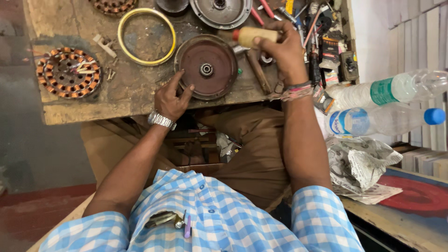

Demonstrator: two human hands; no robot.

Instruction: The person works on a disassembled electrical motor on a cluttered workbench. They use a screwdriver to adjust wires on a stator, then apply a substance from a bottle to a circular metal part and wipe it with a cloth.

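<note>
worn wooden workbench (84, 109), seen from above.

- round brown motor cover (208, 67), bearing at its centre, lies flat near the bench's front edge. left hand (171, 98) rests on its lower-left rim, fingers pinched against the edge; a metal wristwatch (161, 120) sits on that wrist.
- right hand (281, 51) is closed around a wooden tool handle (252, 35) with a red end, held just above and right of the cover; thread bands circle the wrist.
- yellow ring (146, 36) lies flat, just left of the cover, apart from it.
- copper-wound stator (68, 72) lies at the bench's left end, well apart; a second winding (113, 5) is cut off at the top edge.
- grey metal housing (220, 11) sits above the cover.
- heap of screwdrivers and small tools (322, 37) crowds the bench's right end, behind the right hand.
- two clear plastic bottles (387, 105) lie on their sides to the right, over crumpled newspaper (359, 165).
</note>
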